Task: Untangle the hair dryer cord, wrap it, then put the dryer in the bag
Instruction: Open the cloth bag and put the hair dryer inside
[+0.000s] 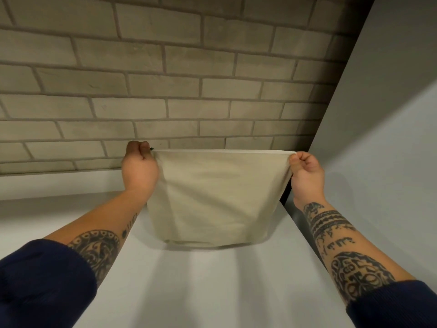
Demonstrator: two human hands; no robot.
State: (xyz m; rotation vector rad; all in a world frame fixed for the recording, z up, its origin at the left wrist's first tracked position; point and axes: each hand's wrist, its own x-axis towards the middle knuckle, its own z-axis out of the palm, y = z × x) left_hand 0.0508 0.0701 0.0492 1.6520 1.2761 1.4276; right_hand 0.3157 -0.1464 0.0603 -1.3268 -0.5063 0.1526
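above the far part of the white bench (201, 292), close in front of the grey brick wall (165, 67), i hold the cream cloth bag (212, 197) up by its two top corners. my left grip (139, 159) is curled into a fist round the bag's top left corner, knuckles toward the wall, and the cloth comes out of it on the thumb side. a small dark tip (151, 148) pokes out just beside that fist where the bag's top edge begins; it is too small for me to tell what it is. my right grip (305, 169) pinches the top right corner between the thumb and the curled fingers, the cloth bunched a little under the thumb.

between the two grips the bag's top edge is pulled taut into a nearly straight, level line, and its mouth lies flat, pressed together. the bag hangs broad at the top and narrows toward its bottom, with long soft creases running down the front. its lower edge meets the bench and folds slightly there, throwing a shadow on the surface around it. the cloth hides whatever is inside, so i cannot tell its contents.

a plain white panel (390, 114) stands to the right of the bench, just beside my right wrist. both forearms are bare and tattooed, with dark blue sleeves (42, 280) pushed up near the elbows.
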